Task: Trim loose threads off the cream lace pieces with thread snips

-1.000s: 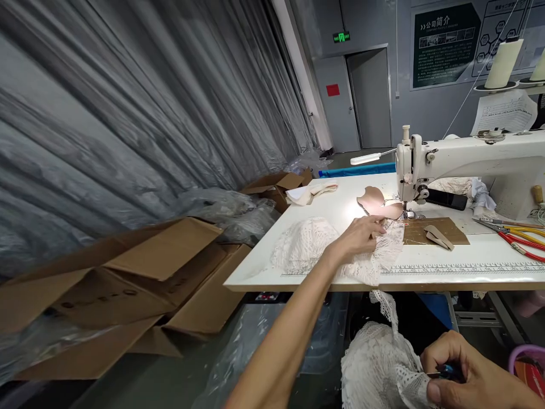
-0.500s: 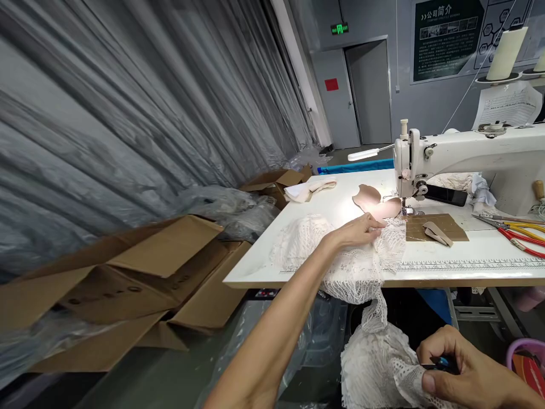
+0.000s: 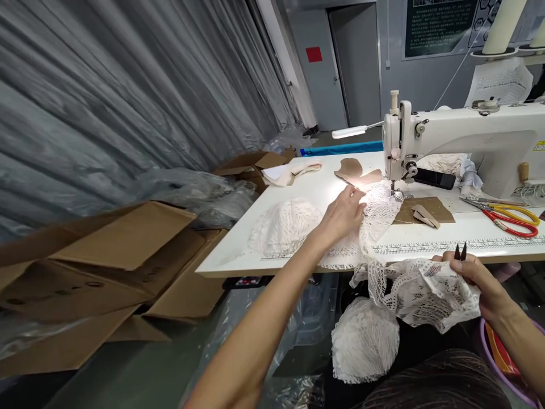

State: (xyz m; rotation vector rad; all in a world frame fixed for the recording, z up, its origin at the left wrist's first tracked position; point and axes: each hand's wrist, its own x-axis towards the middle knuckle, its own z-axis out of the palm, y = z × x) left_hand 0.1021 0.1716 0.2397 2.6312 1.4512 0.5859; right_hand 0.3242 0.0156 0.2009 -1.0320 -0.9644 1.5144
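A long strip of white lace [image 3: 374,227] runs from a heap on the white table [image 3: 468,230] under the sewing machine [image 3: 460,142] needle and over the table's front edge. My left hand [image 3: 343,213] lies on the lace just left of the needle, fingers closed on the fabric. My right hand [image 3: 472,281] is below the table edge, gripping a bunch of the lace together with small black thread snips [image 3: 460,251], whose tips point up. Tan fabric pieces [image 3: 355,170] lie beyond my left hand.
Red and yellow scissors [image 3: 511,218] lie at the table's right. A brown card with a beige piece [image 3: 421,211] sits right of the needle. Flattened cardboard boxes [image 3: 119,267] and plastic sheeting fill the floor on the left. More lace [image 3: 364,341] is piled under the table.
My right hand has risen from low under the table to the table edge, lifting the lace and snips. My left hand has shifted slightly along the lace towards the needle. The view has tilted down.
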